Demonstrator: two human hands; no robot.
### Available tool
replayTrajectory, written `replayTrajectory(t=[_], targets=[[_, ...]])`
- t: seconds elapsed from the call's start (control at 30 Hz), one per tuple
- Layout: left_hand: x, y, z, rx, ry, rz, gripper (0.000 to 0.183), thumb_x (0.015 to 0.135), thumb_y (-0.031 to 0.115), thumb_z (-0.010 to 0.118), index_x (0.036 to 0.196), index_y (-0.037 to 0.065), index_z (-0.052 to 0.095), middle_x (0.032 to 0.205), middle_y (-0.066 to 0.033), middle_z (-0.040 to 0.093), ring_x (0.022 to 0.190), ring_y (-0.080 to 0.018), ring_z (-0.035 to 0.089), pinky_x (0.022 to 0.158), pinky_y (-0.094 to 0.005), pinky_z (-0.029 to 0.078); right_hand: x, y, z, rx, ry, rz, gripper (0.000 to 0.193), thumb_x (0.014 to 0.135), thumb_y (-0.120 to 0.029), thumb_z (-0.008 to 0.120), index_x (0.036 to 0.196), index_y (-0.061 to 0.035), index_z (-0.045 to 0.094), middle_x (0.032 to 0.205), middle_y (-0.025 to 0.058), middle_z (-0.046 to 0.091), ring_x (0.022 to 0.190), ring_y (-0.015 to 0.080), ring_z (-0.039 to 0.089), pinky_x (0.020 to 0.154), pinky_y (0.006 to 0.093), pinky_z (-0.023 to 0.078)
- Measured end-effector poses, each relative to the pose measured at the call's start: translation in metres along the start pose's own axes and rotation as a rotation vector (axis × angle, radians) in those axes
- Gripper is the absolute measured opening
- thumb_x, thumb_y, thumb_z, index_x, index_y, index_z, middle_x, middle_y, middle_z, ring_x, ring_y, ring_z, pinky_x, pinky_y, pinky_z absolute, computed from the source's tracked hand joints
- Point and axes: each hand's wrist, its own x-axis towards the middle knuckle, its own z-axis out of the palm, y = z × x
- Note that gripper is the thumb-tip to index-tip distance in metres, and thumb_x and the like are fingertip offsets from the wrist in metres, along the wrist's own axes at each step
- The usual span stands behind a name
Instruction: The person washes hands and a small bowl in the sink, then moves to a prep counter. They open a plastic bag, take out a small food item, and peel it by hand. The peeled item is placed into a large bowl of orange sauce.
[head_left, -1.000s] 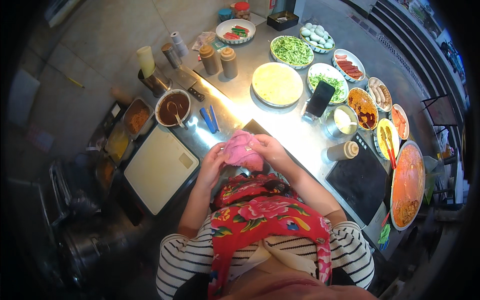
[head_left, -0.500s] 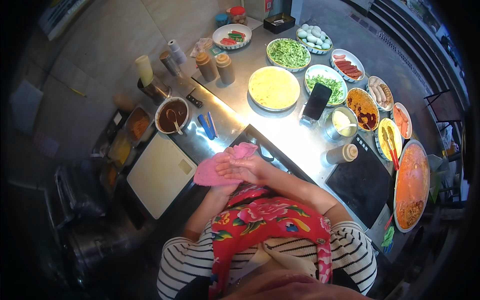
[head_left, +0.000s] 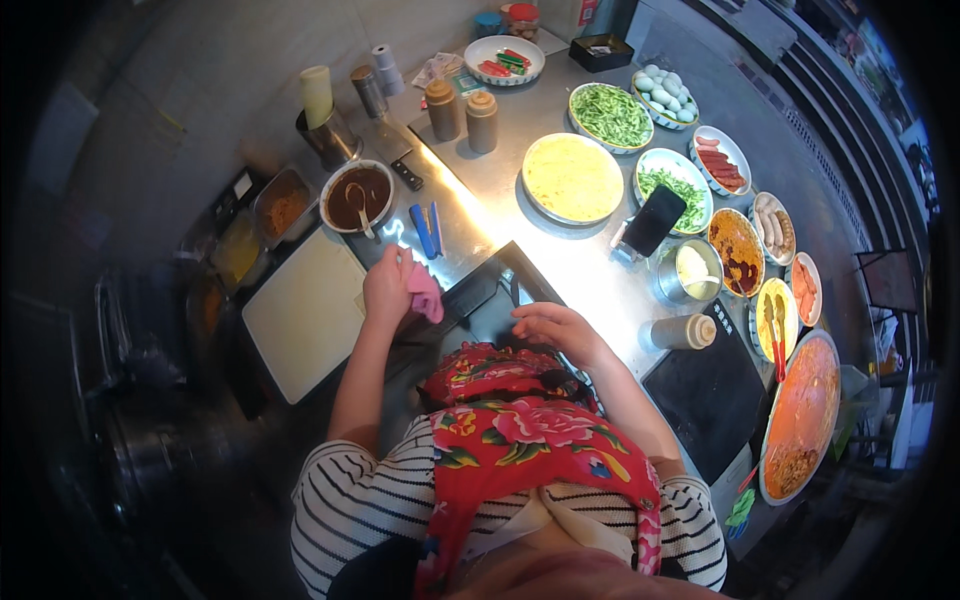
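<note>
My left hand (head_left: 387, 284) is closed round a bunched pink cloth (head_left: 426, 292), which hangs from its right side. It is over the right edge of a pale cutting board (head_left: 305, 315). My right hand (head_left: 556, 328) is apart from the cloth, its fingers loosely bent and parted with nothing in them. It hovers beside a black panel with a raised rim (head_left: 487, 290) at the counter's front. A blue stapler-like tool (head_left: 424, 231) lies just beyond my left hand, next to a bowl of dark brown sauce (head_left: 356, 198) with a spoon in it.
Bowls of shredded cucumber (head_left: 610, 117), yellow shreds (head_left: 572, 178), eggs (head_left: 666, 95) and sausages (head_left: 722, 165) crowd the far right. A phone on a stand (head_left: 655, 220), a metal pot (head_left: 690, 268) and a squeeze bottle (head_left: 684, 332) stand nearer. A knife (head_left: 407, 175) lies by the sauce.
My hands have separated. The left has carried the pink cloth left and away from me; the right has let go of it and moved right. The view has shifted slightly.
</note>
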Motion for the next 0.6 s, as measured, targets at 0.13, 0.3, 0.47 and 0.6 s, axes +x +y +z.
replayTrajectory(t=[0.13,0.3,0.47,0.6], targets=[[0.005,-0.029,0.039,0.51,0.258,0.367,0.029,0.089,0.029,0.058,0.1,0.002,0.057,0.093,-0.0226,0.063,0.092,-0.0398,0.059,0.082,-0.0473,0.045,-0.019,0.018,-0.026,0.067,0.08,-0.092,0.024,0.097,-0.008,0.05,0.117,0.0007,0.059,0.099,0.0079,0.065,0.089,0.013,0.061,0.079,0.0213,0.047],[-0.007,-0.052,0.073,0.105,-0.074,0.14,0.021,0.08,0.018,0.064,0.087,-0.001,0.059,0.086,-0.0221,0.06,0.086,-0.0388,0.058,0.08,-0.0461,0.045,-0.039,0.036,-0.039,0.191,0.176,-0.075,0.024,0.097,-0.009,0.05,0.116,0.0018,0.059,0.096,0.0082,0.066,0.083,0.0105,0.06,0.073,0.019,0.048],[0.001,-0.073,0.084,0.128,-0.337,0.075,0.02,0.073,0.016,0.072,0.074,0.002,0.058,0.077,-0.018,0.062,0.076,-0.0346,0.061,0.069,-0.0429,0.048,-0.046,0.049,-0.043,0.238,0.185,-0.067,0.024,0.097,-0.008,0.05,0.116,0.0012,0.06,0.094,0.0068,0.065,0.084,0.0097,0.06,0.073,0.0184,0.047],[0.01,-0.079,0.082,0.164,-0.348,0.152,0.023,0.072,0.021,0.074,0.073,0.003,0.06,0.075,-0.0167,0.064,0.074,-0.0341,0.063,0.067,-0.0432,0.048,-0.046,0.051,-0.043,0.221,0.204,-0.067,0.024,0.097,-0.008,0.049,0.116,0.0007,0.059,0.093,0.0058,0.064,0.084,0.0101,0.06,0.074,0.0192,0.046]])
